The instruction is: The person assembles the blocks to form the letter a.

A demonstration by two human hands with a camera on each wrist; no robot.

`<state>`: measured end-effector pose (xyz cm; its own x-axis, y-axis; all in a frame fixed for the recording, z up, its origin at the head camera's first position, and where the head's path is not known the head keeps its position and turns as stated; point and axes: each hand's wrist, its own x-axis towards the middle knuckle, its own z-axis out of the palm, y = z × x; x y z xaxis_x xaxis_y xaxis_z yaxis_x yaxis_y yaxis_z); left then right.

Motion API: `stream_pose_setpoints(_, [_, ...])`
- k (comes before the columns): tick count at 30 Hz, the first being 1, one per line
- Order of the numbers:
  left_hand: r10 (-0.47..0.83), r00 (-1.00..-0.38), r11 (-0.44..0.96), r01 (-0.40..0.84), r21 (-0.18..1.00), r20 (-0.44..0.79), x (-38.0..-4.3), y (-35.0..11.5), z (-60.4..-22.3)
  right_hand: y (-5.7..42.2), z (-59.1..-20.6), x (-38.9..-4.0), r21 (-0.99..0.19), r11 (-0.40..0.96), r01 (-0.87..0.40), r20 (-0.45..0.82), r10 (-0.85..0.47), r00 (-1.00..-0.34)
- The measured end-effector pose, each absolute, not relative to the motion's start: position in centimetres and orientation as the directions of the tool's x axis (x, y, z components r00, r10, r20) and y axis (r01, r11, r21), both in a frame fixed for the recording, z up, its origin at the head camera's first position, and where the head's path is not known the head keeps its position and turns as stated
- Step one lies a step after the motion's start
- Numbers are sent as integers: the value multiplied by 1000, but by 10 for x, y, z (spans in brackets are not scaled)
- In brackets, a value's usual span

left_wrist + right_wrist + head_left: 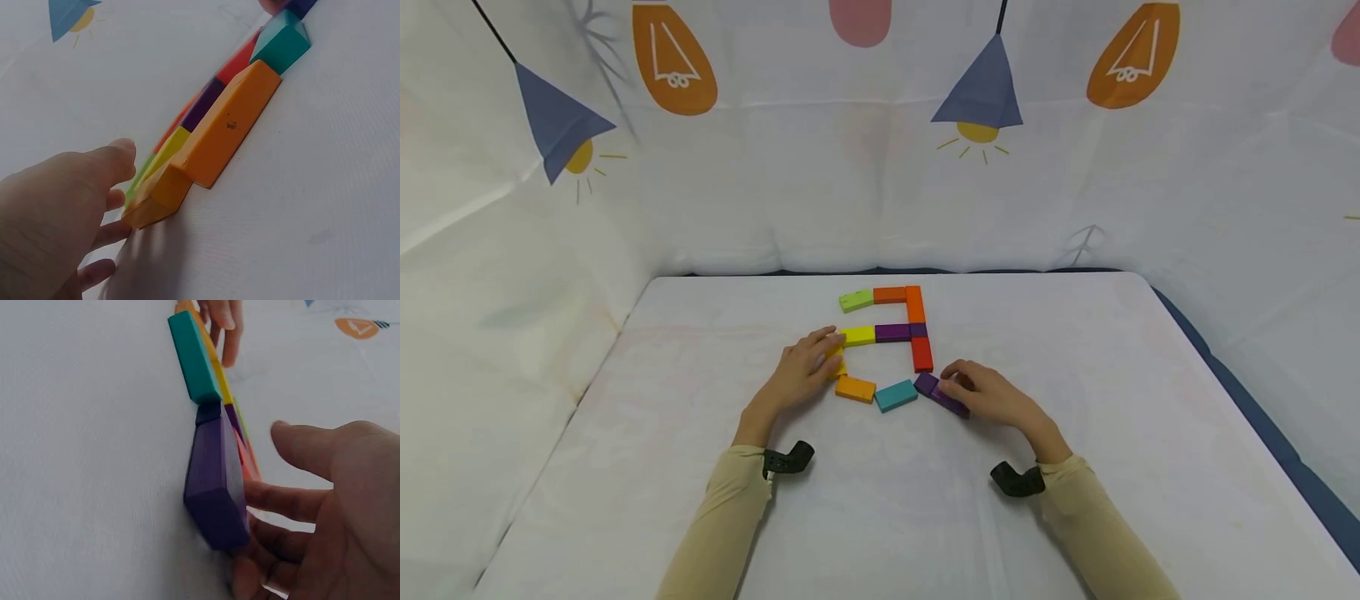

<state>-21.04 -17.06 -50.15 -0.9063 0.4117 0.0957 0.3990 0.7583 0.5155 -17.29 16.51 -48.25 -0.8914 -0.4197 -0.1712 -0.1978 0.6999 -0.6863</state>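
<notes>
On the table, flat coloured blocks form an outline. My left hand [801,367] lies at its left side, fingertips at a yellow-orange block [165,194]; the thumb stays raised apart from it in the left wrist view. At the lower right, my right hand [992,396] has its fingertips against the side of a long purple block [212,469], with the thumb lifted clear. A small dark purple block [927,384] sits at that block's upper end. Between the hands lie an orange block [855,389] and a teal block [897,396]. A red block [922,355] stands above the dark purple one.
Farther back are a lime green block [857,301], two orange blocks, a yellow block [859,336] and a purple block [892,333] in the middle row. The white-covered table [625,467] reaches a patterned white curtain [820,183] behind.
</notes>
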Motion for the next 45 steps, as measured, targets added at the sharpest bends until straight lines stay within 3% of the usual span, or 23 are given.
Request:
stream_pose_setpoints(7, [426, -895, 714, 424, 557, 136, -209, -169, -494, 180, -495, -182, -774, 618, -142, -122, -365, -923])
stream_pose_setpoints(15, [441, -876, 690, 469, 552, 194, -223, -157, -483, 189, -505, -184, -856, 475, -203, 9, -379, -925])
stream_pose_setpoints(19, [460, -870, 695, 478, 537, 179, -240, -147, -468, 182, -492, -174, -876, 420, -237, 49, -411, -910])
stream_pose_setpoints(27, [469, -882, 816, 454, 359, 49, -264, -126, -458, 168, -477, -161, -883, 407, -232, 49, -412, -910])
stream_pose_setpoints(33, [407, -912, 892, 383, 241, -59, -267, -109, -457, 164, -478, -159, -878, 415, -237, 56, -404, -913])
stream_pose_setpoints(40, [323, -929, 937, 287, 198, -179, -265, -97, -458, 159, -480, -157, -867, 438, -238, 58, -386, -921])
stream_pose_setpoints(45, [301, -933, 947, 267, 179, -199, -264, -99, -463, 155, -480, -156, -857, 459, -236, 47, -385, -922])
